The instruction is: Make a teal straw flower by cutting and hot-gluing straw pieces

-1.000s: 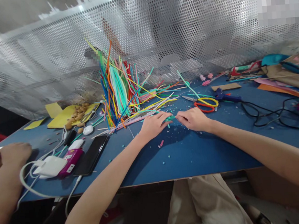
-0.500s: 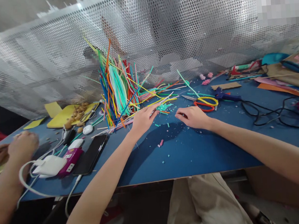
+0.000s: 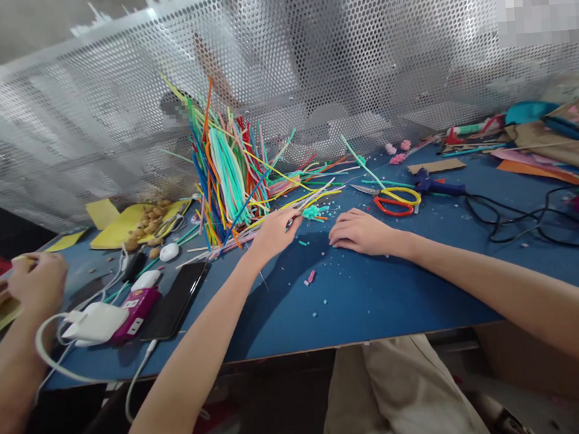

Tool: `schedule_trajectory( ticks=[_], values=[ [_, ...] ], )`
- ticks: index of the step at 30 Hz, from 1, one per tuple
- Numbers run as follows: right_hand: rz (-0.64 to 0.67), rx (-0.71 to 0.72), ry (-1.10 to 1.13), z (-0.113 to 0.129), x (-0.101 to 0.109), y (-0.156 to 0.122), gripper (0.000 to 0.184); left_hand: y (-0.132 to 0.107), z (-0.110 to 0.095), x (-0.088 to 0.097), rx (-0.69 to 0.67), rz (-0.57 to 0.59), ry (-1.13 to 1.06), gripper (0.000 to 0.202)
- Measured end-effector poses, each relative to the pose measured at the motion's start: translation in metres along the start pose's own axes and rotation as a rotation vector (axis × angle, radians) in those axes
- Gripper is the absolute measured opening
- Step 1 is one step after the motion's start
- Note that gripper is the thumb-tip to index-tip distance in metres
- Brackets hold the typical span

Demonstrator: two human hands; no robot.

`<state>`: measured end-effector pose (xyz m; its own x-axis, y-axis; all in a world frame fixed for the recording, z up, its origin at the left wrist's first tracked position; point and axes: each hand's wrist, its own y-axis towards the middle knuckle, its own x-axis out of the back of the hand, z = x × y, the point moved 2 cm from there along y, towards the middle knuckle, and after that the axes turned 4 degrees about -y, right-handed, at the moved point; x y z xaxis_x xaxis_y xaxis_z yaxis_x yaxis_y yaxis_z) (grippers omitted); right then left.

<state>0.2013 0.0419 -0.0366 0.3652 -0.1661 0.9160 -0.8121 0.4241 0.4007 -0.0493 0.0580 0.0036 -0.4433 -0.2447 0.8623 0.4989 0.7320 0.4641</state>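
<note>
My left hand (image 3: 277, 234) is curled, thumb and fingertips close together, beside a small heap of turquoise pipe cleaner pieces (image 3: 314, 212). Whatever lies between those fingertips is too small or hidden to make out. Palm down on the blue table (image 3: 366, 298), my right hand (image 3: 363, 231) has its fingers bent together, tips touching the surface; anything under them is hidden. Scissors with red and yellow handles (image 3: 397, 200) lie beyond the right hand. Behind the left hand stands a thick bundle of coloured pipe cleaners (image 3: 229, 175), with loose ones strewn to its right.
A phone (image 3: 178, 299), a purple power bank (image 3: 135, 315) and a white charger (image 3: 96, 322) with cables lie left. Farther left are another person's hands (image 3: 34, 284). A blue glue gun (image 3: 434, 184) and its black cord lie right. A perforated metal screen (image 3: 357, 58) backs the table.
My right hand has lowered and shifted left, its fingertips now covering a spot where a small turquoise piece lay. My left hand has drawn slightly back left, uncovering more of the turquoise heap.
</note>
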Motion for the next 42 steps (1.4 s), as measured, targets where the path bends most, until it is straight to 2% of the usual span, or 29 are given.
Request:
schedule_trajectory(
  ticks=[3, 7, 13, 18, 21, 27, 33, 38, 42],
  values=[
    [0.007, -0.026, -0.021, -0.002, 0.004, 0.0, 0.027, -0.001, -0.002, 0.0, -0.046, 0.075, -0.019, 0.03],
    [0.058, -0.084, -0.075, -0.008, 0.008, -0.003, 0.026, -0.003, -0.001, -0.001, -0.089, 0.116, -0.015, 0.032],
    [0.094, -0.267, -0.015, -0.037, 0.016, -0.016, 0.023, -0.003, 0.007, -0.006, -0.173, 0.262, -0.008, 0.034],
    [0.015, -0.3, 0.064, -0.054, 0.025, -0.024, 0.024, 0.0, 0.013, 0.0, -0.118, 0.214, 0.032, 0.035],
    [0.035, -0.253, 0.031, -0.053, 0.028, -0.026, 0.028, 0.004, 0.017, 0.007, -0.1, 0.211, 0.132, 0.033],
    [0.075, -0.22, 0.016, -0.038, 0.034, -0.023, 0.028, 0.026, 0.012, 0.014, -0.161, 0.331, 0.286, 0.029],
    [0.083, -0.211, 0.076, -0.031, 0.033, -0.02, 0.024, 0.056, 0.017, -0.003, -0.2, 0.352, 0.304, 0.026],
    [0.073, -0.21, 0.086, -0.029, 0.032, -0.02, 0.022, 0.067, 0.029, -0.022, -0.257, 0.411, 0.277, 0.018],
    [0.061, -0.226, 0.09, -0.029, 0.035, -0.021, 0.02, 0.071, 0.032, -0.02, -0.248, 0.401, 0.187, 0.016]
  ],
)
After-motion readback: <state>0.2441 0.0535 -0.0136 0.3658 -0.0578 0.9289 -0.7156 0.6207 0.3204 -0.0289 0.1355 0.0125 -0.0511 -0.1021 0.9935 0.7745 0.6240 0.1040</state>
